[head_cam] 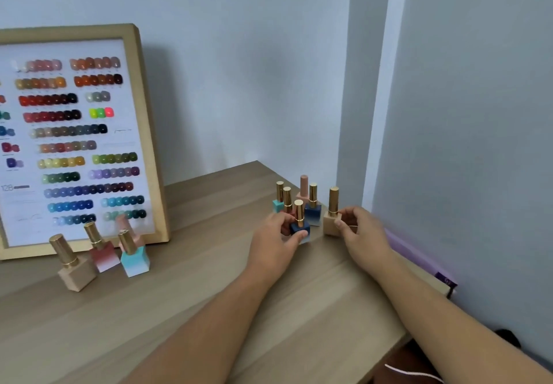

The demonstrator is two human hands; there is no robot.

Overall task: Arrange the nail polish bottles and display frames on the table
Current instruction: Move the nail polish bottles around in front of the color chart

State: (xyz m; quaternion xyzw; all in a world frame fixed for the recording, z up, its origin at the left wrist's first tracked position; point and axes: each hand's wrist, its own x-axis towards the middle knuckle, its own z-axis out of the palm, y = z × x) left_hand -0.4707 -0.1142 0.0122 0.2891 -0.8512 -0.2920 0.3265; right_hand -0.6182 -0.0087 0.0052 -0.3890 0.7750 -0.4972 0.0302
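Note:
A wooden display frame (pixel 149 132) with rows of colour swatches leans against the wall at the left. Before it stand a beige bottle (pixel 76 273), a pink bottle (pixel 104 256) and a turquoise bottle (pixel 134 259), all gold-capped. At the table's far right corner is a cluster of several bottles. My left hand (pixel 273 241) grips a dark blue bottle (pixel 300 223) at its base. My right hand (pixel 360 234) holds a beige bottle (pixel 332 219) by its side. Behind them stand a blue bottle (pixel 313 208), a turquoise bottle (pixel 278 204) and a pink-capped bottle (pixel 303 187).
The wooden table (pixel 209 309) ends at a right edge near the wall. A purple object (pixel 419 255) lies between that edge and the wall. Grey walls meet in a corner behind the cluster.

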